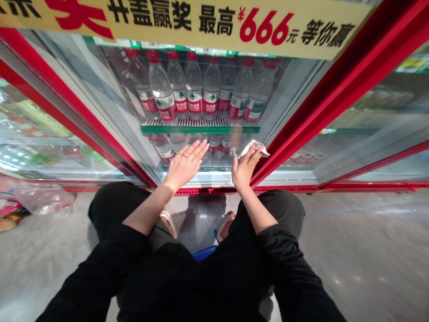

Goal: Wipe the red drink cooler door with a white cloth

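Observation:
A glass cooler door [110,103] with red framing stands right in front of me. My left hand [186,163] is open and empty, fingers together and stretched out, with a ring on one of them; it is at the lower part of the glass, and I cannot tell if it touches. With my right hand [245,167] I hold a white cloth [255,146] under the fingers, against the glass close to the door's right red frame. Behind the glass, red-capped water bottles [195,91] stand in a row on a green-edged shelf [201,129], with more bottles below.
A yellow banner [201,22] with printed characters crosses the door's top. More cooler doors flank it, with packaged goods [40,112] at left. Clear plastic wrapping [45,197] lies on the grey floor [362,250] at left. My knees are bent close to the cooler's base, above a blue object [204,253].

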Demonstrator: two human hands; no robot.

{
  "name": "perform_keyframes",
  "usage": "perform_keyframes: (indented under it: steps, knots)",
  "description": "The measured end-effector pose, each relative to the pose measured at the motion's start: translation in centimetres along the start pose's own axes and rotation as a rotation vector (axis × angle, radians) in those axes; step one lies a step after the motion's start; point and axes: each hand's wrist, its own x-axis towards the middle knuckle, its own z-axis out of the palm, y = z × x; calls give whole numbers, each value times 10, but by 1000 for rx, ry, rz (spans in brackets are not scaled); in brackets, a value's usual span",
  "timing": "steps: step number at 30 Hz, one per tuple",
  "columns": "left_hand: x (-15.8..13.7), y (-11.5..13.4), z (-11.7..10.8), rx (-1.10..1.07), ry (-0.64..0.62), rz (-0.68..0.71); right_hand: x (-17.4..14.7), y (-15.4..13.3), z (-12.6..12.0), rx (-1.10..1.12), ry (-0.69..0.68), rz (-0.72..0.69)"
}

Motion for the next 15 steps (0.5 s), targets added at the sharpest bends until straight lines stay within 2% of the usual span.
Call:
perform_keyframes:
  steps: [5,8,12,15]
  knots:
    - [6,-17,-17,-2,-64,166,25,3,-5,31,192,-23]
    - [15,-16,-19,-42,-47,164,24,2,-3,-7,170,-23]
    - [28,-1,-15,-121,-36,130,2,0,8,-16,83,64]
    - [33,11,-15,-162,-48,157,-13,2,19,35,123,114]
